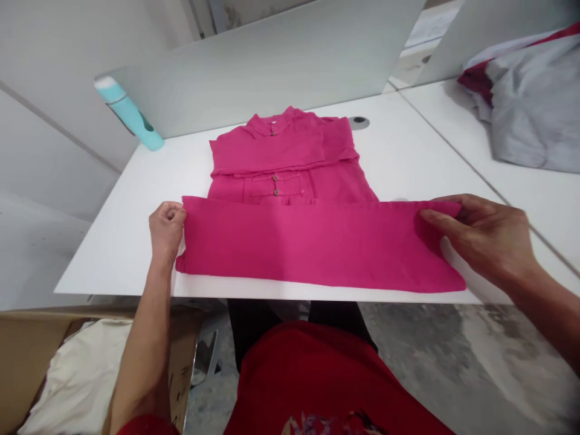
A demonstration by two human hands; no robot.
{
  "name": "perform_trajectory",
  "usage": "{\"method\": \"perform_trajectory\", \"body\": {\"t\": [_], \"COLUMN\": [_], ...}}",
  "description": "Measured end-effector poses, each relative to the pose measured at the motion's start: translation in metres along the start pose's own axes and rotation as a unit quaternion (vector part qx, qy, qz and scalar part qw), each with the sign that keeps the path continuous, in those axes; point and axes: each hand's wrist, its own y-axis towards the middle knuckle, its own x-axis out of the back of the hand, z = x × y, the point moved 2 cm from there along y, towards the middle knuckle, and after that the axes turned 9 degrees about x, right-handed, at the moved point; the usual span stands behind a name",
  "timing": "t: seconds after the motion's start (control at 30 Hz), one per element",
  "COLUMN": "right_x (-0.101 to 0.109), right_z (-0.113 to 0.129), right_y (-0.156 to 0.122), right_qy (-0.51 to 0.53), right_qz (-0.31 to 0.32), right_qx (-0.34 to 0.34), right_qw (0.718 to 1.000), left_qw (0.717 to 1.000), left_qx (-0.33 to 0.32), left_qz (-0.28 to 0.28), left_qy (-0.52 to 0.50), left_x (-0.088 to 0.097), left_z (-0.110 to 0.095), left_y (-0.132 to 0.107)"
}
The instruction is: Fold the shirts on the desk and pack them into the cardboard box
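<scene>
Pink trousers, folded into a long flat strip, stretch between my two hands along the table's front edge. My left hand pinches their upper left corner with the fingers closed. At the other end my right hand grips the upper right corner, thumb on top and fingers behind the cloth. Just beyond lies a matching pink shirt with a stand-up collar and button front, its sleeves folded across the chest. The strip overlaps the shirt's lower part and hides it.
On the white table, a turquoise bottle-like object stands at the back left by a grey partition. Grey clothes lie heaped at the right. Below left, a cardboard box holds cream cloth.
</scene>
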Motion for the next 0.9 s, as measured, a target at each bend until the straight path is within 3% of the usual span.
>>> {"method": "perform_trajectory", "body": {"t": [0.13, 0.3, 0.5, 0.7, 0.9], "right_x": [0.0, -0.001, -0.006, -0.007, -0.009], "right_z": [-0.003, -0.01, -0.007, 0.003, -0.005], "right_y": [0.001, 0.007, 0.01, 0.003, 0.004], "right_qy": [-0.013, 0.01, 0.046, 0.116, 0.144], "right_qz": [0.031, 0.07, 0.089, 0.068, 0.064], "right_qx": [-0.046, -0.074, -0.132, -0.13, -0.158], "right_qw": [0.998, 0.995, 0.986, 0.982, 0.975], "left_qw": [0.969, 0.933, 0.946, 0.967, 0.989], "left_qx": [0.018, 0.039, 0.02, -0.012, -0.017], "left_qz": [0.017, 0.043, 0.134, 0.06, 0.045], "left_qy": [0.245, 0.355, 0.295, 0.248, 0.137], "left_x": [0.0, -0.001, -0.013, -0.012, -0.011], "left_z": [0.002, -0.006, -0.016, -0.018, -0.01], "left_y": [-0.004, -0.006, -0.006, -0.017, -0.022]}}
